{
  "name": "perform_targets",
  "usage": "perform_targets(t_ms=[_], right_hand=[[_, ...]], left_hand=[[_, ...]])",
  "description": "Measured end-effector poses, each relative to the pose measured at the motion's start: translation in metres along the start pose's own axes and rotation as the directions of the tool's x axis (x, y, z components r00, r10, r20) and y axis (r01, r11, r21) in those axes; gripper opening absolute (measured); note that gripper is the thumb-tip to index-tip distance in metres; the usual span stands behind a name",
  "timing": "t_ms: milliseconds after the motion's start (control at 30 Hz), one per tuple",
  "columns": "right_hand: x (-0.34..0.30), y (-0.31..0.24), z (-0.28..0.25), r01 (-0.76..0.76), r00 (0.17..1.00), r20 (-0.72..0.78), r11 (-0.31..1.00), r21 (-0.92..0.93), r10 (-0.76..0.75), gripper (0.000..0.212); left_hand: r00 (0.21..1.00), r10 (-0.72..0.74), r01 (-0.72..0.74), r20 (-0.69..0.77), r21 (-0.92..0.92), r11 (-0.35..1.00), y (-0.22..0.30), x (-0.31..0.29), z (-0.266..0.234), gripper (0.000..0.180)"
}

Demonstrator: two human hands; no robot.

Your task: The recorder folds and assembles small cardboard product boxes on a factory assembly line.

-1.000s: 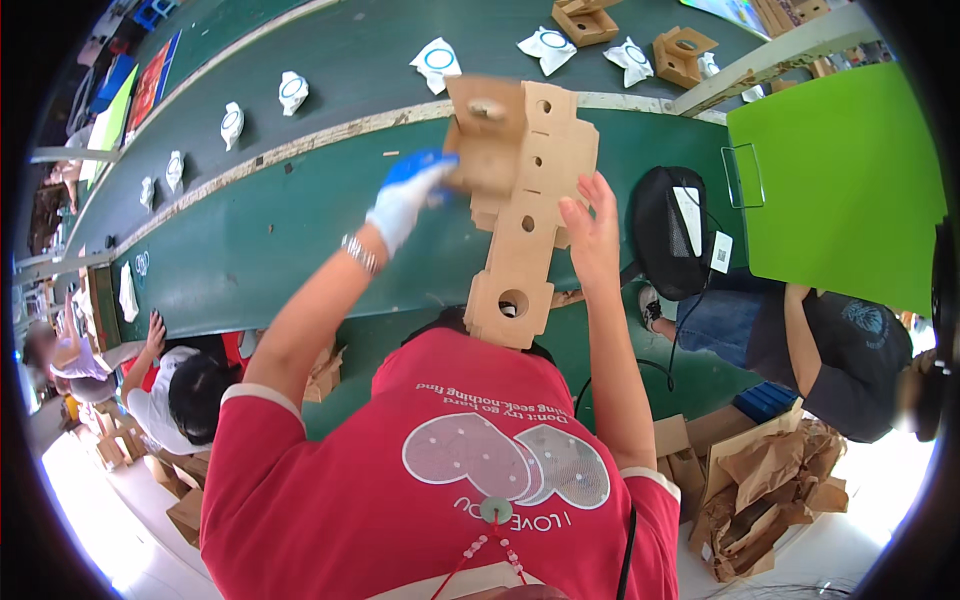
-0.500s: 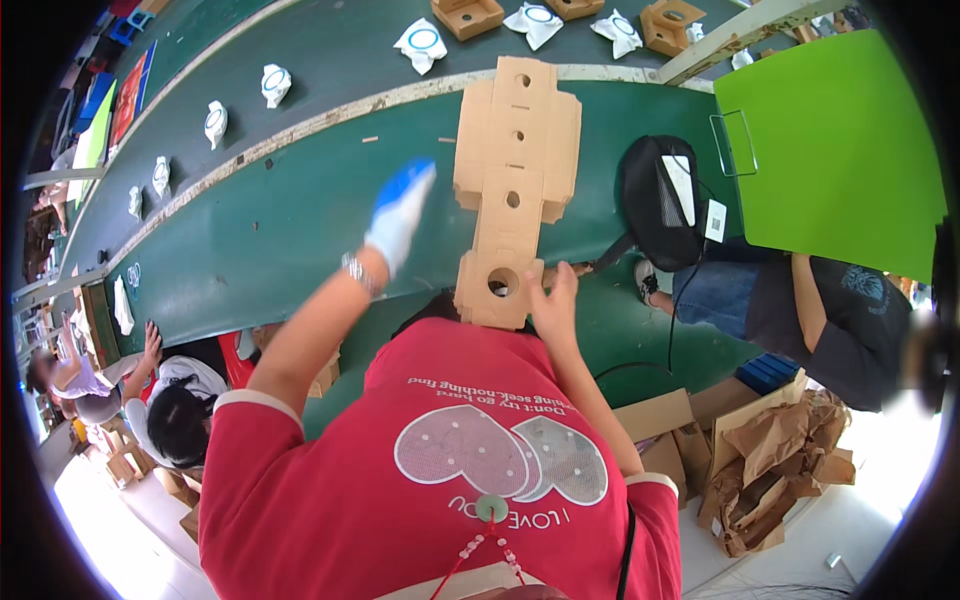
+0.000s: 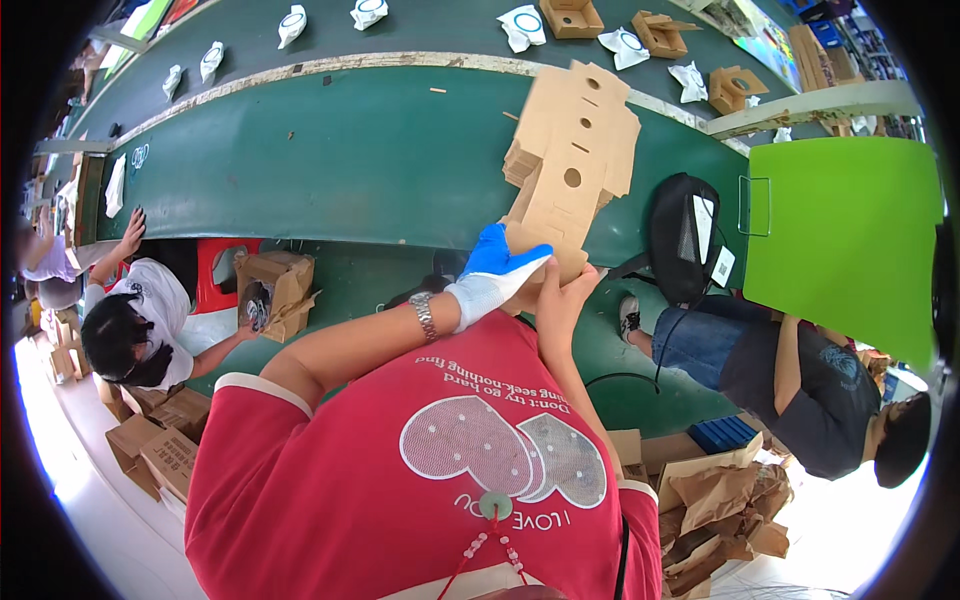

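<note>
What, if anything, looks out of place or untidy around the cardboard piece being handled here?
Nothing wrong with the flat cardboard blank itself. Odd spots: crumpled brown paper heaped at lower right, and a torn-open carton lying tilted below the green table.

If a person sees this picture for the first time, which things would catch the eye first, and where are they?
First comes the flat die-cut cardboard sheet with round holes, held up in the middle over the green conveyor belt. The left hand, in a white and blue glove, and the bare right hand grip its lower end. A bright green panel stands out at the right, and the red shirt fills the lower part.
</note>
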State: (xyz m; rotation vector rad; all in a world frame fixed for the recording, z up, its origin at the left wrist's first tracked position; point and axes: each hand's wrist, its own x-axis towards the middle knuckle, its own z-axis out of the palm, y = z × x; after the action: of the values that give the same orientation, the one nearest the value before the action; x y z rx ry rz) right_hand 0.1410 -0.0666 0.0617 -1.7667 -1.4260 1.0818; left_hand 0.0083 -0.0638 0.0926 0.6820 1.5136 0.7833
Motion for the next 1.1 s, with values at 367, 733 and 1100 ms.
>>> perform_targets(t_ms=[367, 733, 1100], right_hand=[[0.049, -0.075, -0.042, -0.510, 0.751, 0.660, 0.605, 0.611, -0.033, 0.034], [0.056, -0.119, -0.021, -0.611, 0.396, 0.833, 0.566, 0.553, -0.386, 0.065], [0.121, -0.089, 0.015, -0.665, 0.620, 0.784, 0.540, 0.516, 0.014, 0.046]], left_hand=[[0.971, 0.136, 0.041, 0.195, -0.700, 0.713, 0.085, -0.040, -0.026, 0.043], [0.957, 0.290, -0.208, -0.003, -0.702, 0.681, 0.094, -0.062, -0.109, 0.024], [0.848, 0.506, -0.113, 0.155, -0.881, 0.459, 0.016, -0.050, -0.133, 0.070]])
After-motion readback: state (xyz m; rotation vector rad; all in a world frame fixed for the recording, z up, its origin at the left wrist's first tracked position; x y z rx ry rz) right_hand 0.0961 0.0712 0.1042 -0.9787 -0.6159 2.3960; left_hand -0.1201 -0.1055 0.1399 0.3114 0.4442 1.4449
